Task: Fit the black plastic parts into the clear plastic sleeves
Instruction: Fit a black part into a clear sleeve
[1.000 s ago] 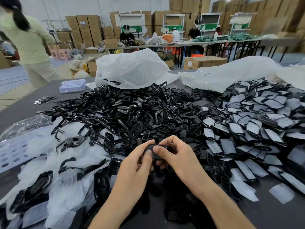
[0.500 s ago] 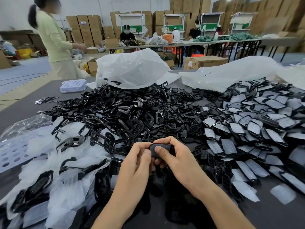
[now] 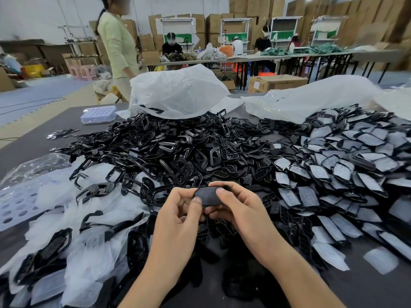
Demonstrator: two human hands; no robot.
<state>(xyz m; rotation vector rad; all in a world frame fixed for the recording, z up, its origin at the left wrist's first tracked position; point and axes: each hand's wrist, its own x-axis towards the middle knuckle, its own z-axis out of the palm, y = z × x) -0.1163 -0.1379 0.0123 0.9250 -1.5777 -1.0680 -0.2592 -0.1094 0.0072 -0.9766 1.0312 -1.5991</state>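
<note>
While held above the desk (image 3: pixel 29 145), a black plastic part (image 3: pixel 208 196) is pinched between left grip (image 3: pixel 178 214) and right grip (image 3: pixel 238 210), heaped black parts (image 3: pixel 178 147) lying behind

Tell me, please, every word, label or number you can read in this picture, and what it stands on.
No text can be read.
The cardboard box beyond the table bears a pale label, too blurred to read.
The stacked cartons at the back show no legible marks.
</note>
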